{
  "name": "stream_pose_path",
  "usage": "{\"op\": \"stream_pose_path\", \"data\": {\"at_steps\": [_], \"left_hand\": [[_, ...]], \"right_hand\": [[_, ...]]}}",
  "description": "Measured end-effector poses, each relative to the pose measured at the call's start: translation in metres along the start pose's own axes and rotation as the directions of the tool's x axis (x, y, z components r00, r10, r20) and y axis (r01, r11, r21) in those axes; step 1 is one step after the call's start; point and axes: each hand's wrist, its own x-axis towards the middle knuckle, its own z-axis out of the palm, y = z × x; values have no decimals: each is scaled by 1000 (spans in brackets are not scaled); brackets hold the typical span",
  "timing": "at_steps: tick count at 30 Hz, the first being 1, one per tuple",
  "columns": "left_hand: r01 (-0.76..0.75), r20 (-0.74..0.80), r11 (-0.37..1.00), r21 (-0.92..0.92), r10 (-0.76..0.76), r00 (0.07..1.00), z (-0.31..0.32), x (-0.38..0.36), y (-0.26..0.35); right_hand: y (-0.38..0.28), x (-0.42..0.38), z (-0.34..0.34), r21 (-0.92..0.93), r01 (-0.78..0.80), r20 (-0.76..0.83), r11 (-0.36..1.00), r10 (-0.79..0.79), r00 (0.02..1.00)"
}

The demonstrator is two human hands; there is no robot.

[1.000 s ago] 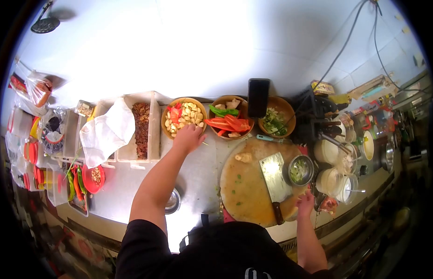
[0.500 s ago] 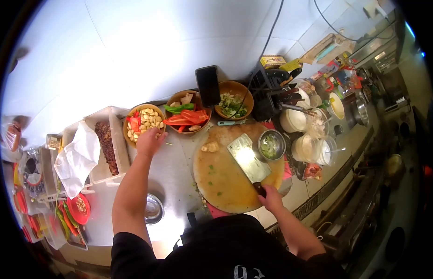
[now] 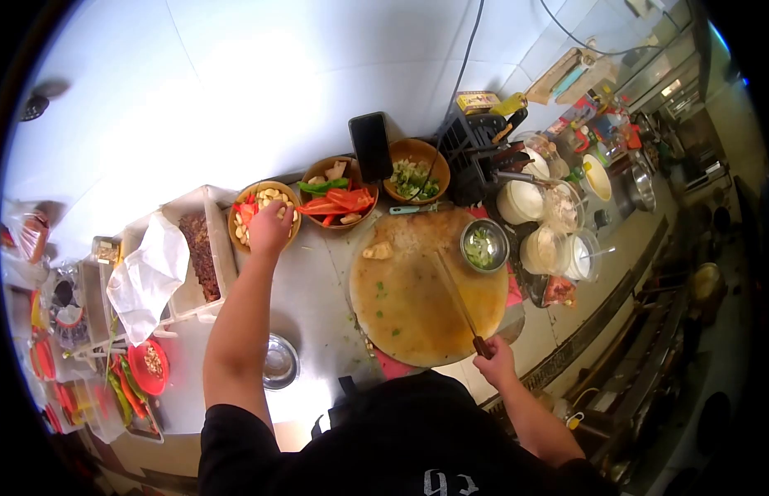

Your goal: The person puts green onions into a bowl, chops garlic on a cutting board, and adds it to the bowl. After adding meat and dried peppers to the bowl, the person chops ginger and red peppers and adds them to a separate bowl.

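— What sits closest to the person?

— The steel counter [image 3: 318, 298], with a small metal bowl [image 3: 279, 361] near the front edge. The right hand [image 3: 496, 364] is wrapped tight around the handle of a cleaver [image 3: 457, 302], whose blade stands on edge over the round wooden chopping board [image 3: 417, 306]. Green scraps dot the board, and a pale lump of ginger [image 3: 378, 250] lies at its far left rim.

— And the other hand?

— The left hand [image 3: 271, 228] reaches across the counter into a wooden bowl of garlic cloves [image 3: 250, 217], fingers curled down among them; I cannot tell whether it has gripped any.

— What is beyond that?

— Just beside it, a bowl of red and green peppers [image 3: 339, 198], then a bowl of chopped greens [image 3: 413, 178], with a dark phone [image 3: 372, 147] propped upright between them. A steel cup of greens [image 3: 483, 245] rests on the board's right edge. White tubs [image 3: 525, 202] crowd the right side.

— The left side and the room?

— A white tray [image 3: 198, 248] of brown bits with a cloth [image 3: 145, 277] draped beside it, and a red plate [image 3: 149, 368] nearer. Behind everything rises a bright white tiled wall [image 3: 260, 83], cables hanging down it.
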Motion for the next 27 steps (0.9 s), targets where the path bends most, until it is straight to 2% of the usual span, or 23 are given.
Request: {"op": "stream_pose_path", "data": {"at_steps": [2,4,6,7,8,9,10,11,13,14,16,17,19,20,22,23,25,27], "left_hand": [[-19,-44,999,-41,17,999,11,-4,9],[55,46,988,-145,-48,998,22,-22,47],[1,184,981,-192,35,982,53,-58,84],[-80,207,966,-246,133,969,91,-85,87],[87,517,966,-243,53,854,76,-110,130],[-153,403,955,-254,248,881,109,-146,136],[-363,493,904,-225,427,758,147,-175,131],[-555,574,802,-219,566,591,172,-199,132],[-692,495,683,-235,697,520,176,-243,160],[-693,501,684,-228,693,519,175,-253,165],[-773,370,603,-196,776,511,174,-265,171],[-774,374,605,-187,773,513,174,-269,172],[-760,361,575,-303,807,467,169,-276,179],[-759,362,580,-297,804,473,169,-275,182],[-690,357,568,-448,822,445,163,-270,174],[-689,365,570,-448,820,441,158,-270,171],[-624,363,708,-330,706,608,139,-267,169],[-646,371,699,-308,713,595,139,-268,154]], "right_hand": [[6,-14,-6,62,-40,4,997,40,999],[13,-32,-11,128,-96,6,987,96,995],[21,-49,-14,273,-41,17,961,38,999],[23,-54,-14,280,-50,8,959,49,999],[26,-60,-12,325,-77,19,943,75,997],[28,-66,-11,368,-105,32,924,100,994],[27,-70,-9,370,-114,27,922,112,993],[23,-72,-7,417,-155,44,896,150,988],[26,-80,-11,465,-214,79,859,201,976],[25,-80,-14,459,-234,95,857,214,972],[30,-77,-17,458,-248,119,854,217,969],[37,-75,-19,465,-243,135,851,203,970],[44,-74,-25,469,-241,161,850,186,969],[47,-72,-27,460,-232,170,857,172,970],[56,-67,-35,453,-234,190,860,163,968],[65,-64,-38,409,-244,217,879,166,962],[62,-63,-47,365,-258,246,895,175,954],[40,-62,-55,239,-265,322,934,181,929]]}}
